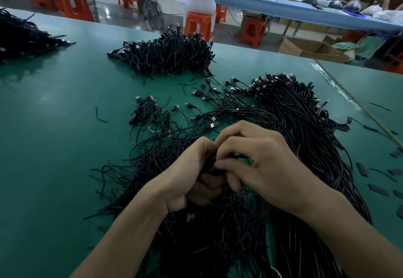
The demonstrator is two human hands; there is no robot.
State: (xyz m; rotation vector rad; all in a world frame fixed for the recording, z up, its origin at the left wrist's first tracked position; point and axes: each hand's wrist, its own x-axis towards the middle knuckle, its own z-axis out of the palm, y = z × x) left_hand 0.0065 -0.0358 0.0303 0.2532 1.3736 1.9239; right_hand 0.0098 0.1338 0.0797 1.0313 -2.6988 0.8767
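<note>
Both grips are curled tight round one black cable [210, 161]. The left grip [189, 174] holds it folded in a small bunch, and the right grip [265, 164] pinches it from the other side. The cable sits between the two, just over the big loose heap [303, 138] of cables that lie long and mostly straight on the green surface [54, 129].

It looks like the cable is being folded up and tied, and this one is not done yet. Some work is done. A few small folded bunches [147, 112] lie near, just past the hands. A tall pile of bunches [170, 56] sits farther back, and another dark pile [21, 35] is far off to the left.

A lot is left, because the loose heap is very big and spreads under both arms. Little flat black pieces [362, 169] lie on the right side of the surface.
</note>
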